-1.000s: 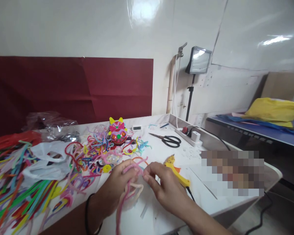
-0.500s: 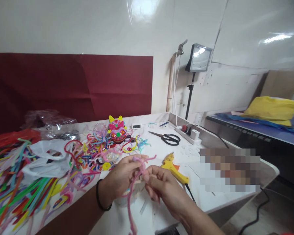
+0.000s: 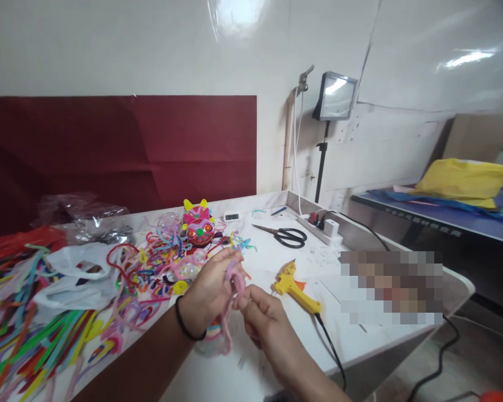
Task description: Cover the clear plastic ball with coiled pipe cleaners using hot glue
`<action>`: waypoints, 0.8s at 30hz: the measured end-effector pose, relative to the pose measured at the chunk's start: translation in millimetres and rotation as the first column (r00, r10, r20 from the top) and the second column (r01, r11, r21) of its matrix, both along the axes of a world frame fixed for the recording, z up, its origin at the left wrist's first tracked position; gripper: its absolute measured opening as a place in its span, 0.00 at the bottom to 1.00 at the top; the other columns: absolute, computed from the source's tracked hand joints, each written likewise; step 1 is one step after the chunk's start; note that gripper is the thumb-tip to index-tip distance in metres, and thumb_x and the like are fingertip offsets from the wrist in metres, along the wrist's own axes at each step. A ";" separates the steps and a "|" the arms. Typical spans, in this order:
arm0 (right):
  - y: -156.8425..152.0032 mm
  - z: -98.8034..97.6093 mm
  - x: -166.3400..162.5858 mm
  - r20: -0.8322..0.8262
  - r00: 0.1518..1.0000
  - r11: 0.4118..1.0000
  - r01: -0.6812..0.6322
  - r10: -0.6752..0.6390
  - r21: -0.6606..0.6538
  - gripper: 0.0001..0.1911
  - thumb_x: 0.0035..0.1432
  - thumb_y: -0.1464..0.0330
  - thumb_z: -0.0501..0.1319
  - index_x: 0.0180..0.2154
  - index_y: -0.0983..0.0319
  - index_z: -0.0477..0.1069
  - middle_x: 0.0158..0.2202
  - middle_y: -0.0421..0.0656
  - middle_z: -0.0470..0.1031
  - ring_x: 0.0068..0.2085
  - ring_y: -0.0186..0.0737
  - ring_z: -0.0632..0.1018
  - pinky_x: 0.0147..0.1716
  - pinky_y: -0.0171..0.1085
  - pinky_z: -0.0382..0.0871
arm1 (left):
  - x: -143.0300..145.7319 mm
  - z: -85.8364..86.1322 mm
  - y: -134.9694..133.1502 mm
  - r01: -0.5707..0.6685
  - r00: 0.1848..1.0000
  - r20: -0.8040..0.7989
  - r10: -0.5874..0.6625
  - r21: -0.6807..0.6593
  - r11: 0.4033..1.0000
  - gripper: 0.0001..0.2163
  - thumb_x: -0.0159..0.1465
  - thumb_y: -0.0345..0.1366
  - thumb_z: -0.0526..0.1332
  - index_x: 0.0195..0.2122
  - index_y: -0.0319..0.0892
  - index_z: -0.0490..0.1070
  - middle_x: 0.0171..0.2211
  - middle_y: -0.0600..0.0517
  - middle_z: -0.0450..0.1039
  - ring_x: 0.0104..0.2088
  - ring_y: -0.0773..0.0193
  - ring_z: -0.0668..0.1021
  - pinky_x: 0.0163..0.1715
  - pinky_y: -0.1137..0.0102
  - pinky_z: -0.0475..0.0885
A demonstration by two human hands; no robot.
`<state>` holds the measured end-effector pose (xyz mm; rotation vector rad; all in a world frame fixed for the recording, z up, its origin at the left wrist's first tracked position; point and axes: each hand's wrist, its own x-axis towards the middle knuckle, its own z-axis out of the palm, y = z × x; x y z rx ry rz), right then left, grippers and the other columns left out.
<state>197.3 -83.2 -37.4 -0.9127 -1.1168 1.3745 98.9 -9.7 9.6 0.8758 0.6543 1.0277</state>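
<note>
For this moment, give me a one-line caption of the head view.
Left hand and right hand pinch a pink pipe cleaner above a white table, beside a yellow glue gun.

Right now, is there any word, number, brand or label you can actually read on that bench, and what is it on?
No text can be read.
Small white digital display: digits too small and blurred.
Yellow glue gun: no legible marking.
White power strip: no legible label.
Pixelated patch: nothing can be read there.
Pink pipe cleaner in the left hand and right hand: no writing.
</note>
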 end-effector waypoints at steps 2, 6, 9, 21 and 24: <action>-1.4 -2.3 -5.8 -0.028 0.998 0.998 0.054 -0.053 0.014 0.22 0.53 0.48 0.61 0.26 0.59 0.61 0.15 0.27 0.49 0.17 0.26 0.47 0.16 0.31 0.39 | 5.2 4.6 -1.1 -0.019 1.000 0.025 0.019 -0.012 1.000 0.12 0.57 0.29 0.67 0.25 0.41 0.61 0.14 0.63 0.58 0.12 0.76 0.61 0.13 0.81 0.59; -6.7 -3.9 -14.7 -0.126 0.984 0.992 0.126 -0.126 -0.006 0.22 0.53 0.48 0.62 0.26 0.59 0.62 0.15 0.27 0.48 0.17 0.26 0.48 0.16 0.30 0.43 | 11.8 15.8 -5.2 -0.040 0.998 0.056 0.042 -0.036 0.999 0.13 0.59 0.28 0.66 0.25 0.42 0.59 0.15 0.64 0.56 0.12 0.76 0.60 0.12 0.81 0.56; -10.6 -3.7 -17.7 -0.199 0.972 0.992 0.117 -0.123 -0.041 0.23 0.52 0.47 0.63 0.27 0.59 0.63 0.13 0.26 0.48 0.16 0.26 0.48 0.15 0.30 0.44 | 13.4 21.4 -4.3 -0.066 0.994 0.078 0.071 -0.061 0.996 0.13 0.61 0.27 0.64 0.26 0.42 0.59 0.16 0.63 0.56 0.12 0.76 0.62 0.13 0.82 0.55; -10.9 0.8 -12.7 -0.431 0.902 1.000 0.006 -0.014 -0.018 0.18 0.54 0.53 0.66 0.31 0.62 0.68 0.12 0.28 0.56 0.16 0.24 0.50 0.16 0.29 0.42 | 14.7 31.1 -4.2 -0.041 0.981 0.187 0.054 -0.070 0.997 0.16 0.74 0.32 0.46 0.30 0.39 0.65 0.18 0.58 0.64 0.16 0.73 0.69 0.19 0.78 0.66; -8.2 6.0 -5.0 -0.485 0.874 1.000 0.012 -0.018 -0.016 0.17 0.54 0.55 0.67 0.30 0.62 0.69 0.13 0.29 0.58 0.16 0.24 0.51 0.15 0.28 0.41 | 9.9 21.1 -12.7 -0.003 0.991 0.132 0.000 0.019 1.000 0.12 0.72 0.41 0.52 0.42 0.38 0.70 0.30 0.48 0.75 0.30 0.62 0.78 0.33 0.69 0.74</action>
